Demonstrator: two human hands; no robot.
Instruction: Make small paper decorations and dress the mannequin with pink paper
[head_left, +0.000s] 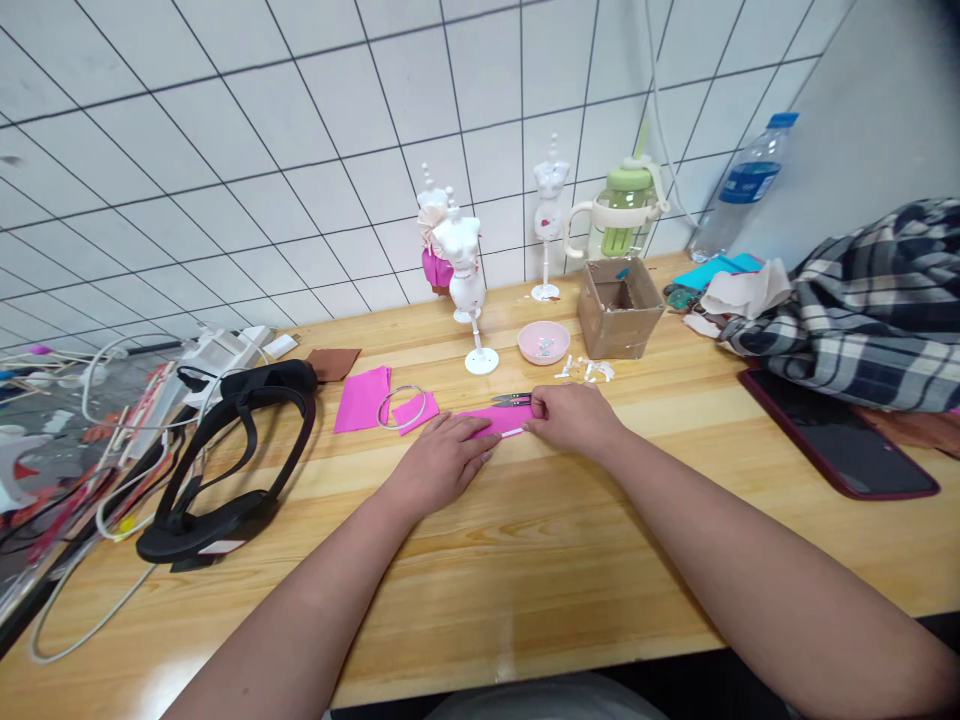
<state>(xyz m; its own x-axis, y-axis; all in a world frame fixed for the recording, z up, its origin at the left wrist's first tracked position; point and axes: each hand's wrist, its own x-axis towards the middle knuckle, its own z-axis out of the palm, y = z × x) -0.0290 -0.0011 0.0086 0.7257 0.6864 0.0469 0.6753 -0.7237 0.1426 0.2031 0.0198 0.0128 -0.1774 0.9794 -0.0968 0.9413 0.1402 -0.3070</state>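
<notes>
A small pink fabric strip with a white edge lies on the wooden table. My left hand rests flat on its left end, fingers stretched out. My right hand pinches its right end with curled fingers. Small black thread snips lie just behind the strip. A larger pink fabric piece and a smaller one under a thin metal ring lie to the left.
White mini mannequins stand behind, one in a pink dress. Close by are a pink dish, a cardboard box, white scraps, a green cup, a bottle, plaid cloth, a phone and a black headset.
</notes>
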